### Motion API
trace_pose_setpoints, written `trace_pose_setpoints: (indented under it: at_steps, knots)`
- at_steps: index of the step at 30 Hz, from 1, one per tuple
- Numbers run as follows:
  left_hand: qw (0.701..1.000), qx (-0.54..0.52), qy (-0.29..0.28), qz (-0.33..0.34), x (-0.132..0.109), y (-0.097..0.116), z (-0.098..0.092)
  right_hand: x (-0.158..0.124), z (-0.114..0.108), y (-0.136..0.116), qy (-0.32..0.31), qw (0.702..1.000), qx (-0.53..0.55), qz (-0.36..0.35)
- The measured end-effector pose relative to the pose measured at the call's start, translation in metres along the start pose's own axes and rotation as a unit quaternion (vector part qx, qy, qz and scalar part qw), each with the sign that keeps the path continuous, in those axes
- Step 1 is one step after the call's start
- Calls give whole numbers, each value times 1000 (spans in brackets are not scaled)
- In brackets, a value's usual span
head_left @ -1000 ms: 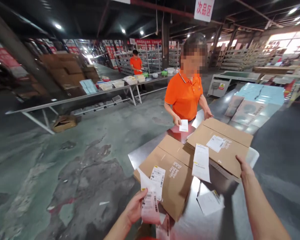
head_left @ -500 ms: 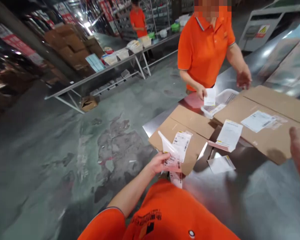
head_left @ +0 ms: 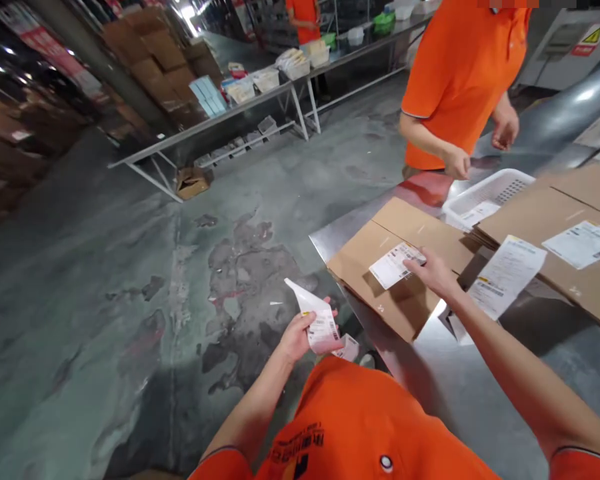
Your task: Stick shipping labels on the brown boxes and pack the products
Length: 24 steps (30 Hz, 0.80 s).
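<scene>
Paper (head_left: 323, 329) is pinched in the left hand (head_left: 296, 337), the label (head_left: 390, 267) touched at its right end by parted right-hand fingers (head_left: 415, 267).

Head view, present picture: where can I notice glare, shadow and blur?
Head view: glare lies on the metal table, upper right; head view: a shadow darkens the cardboard below the right hand; head view: the upper-left corner is dim and smeared.
</scene>
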<state>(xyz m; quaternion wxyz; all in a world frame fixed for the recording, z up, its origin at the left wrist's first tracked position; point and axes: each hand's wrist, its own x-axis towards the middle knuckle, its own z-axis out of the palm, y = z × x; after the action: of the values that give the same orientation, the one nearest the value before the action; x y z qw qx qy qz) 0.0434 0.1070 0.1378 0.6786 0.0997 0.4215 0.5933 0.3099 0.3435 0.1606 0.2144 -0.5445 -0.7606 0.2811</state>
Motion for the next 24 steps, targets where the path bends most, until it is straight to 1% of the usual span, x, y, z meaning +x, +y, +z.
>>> trace_pose_setpoints:
  at_steps: [3, 5, 7, 9, 10, 11, 12, 14, 15, 17, 19, 20, 21, 23, 24]
  knots:
    - [1000, -13, 26, -9, -4, 9, -22, 18, 22, 6, -76, 996, -26, 30]
    - [999, -16, 33, -18, -2, 13, -30, 23, 35, 3, -104, 989, -102, 30]
    - [999, -11, 32, -32, 2, 17, -34, 23, 43, -2, -97, 970, -221, 27]
    - [998, 0, 25, -51, 9, 22, -37, 21, 46, -7, -55, 944, -320, 56]
    - [998, 7, 21, -61, 15, 25, -38, 19, 46, -10, -28, 935, -347, 71]
    - [997, 15, 18, -69, 21, 29, -38, 18, 48, -13, -8, 931, -358, 77]
    - [997, 26, 16, -74, 30, 33, -39, 17, 51, -16, 2, 932, -357, 66]
    - [995, 69, 21, -76, 53, 42, -37, 19, 63, -21, -3, 943, -331, 13]
    - [991, 108, 23, -76, 67, 46, -34, 21, 71, -22, -3, 949, -316, -4]
    - [975, 212, 18, -67, 98, 55, -25, 26, 90, -24, 20, 953, -301, 8]
    - [947, 318, -15, -35, 127, 61, -16, 22, 107, -26, 41, 952, -303, 25]
    - [933, 358, -42, -12, 139, 62, -12, 14, 114, -27, 30, 953, -302, 8]
    - [918, 389, -72, 10, 148, 63, -9, 2, 120, -28, 0, 956, -293, -33]
    - [892, 434, -118, 37, 160, 63, -8, -32, 126, -28, -84, 952, -252, -152]
    - [883, 451, -125, 43, 163, 63, -10, -51, 125, -25, -110, 948, -226, -194]
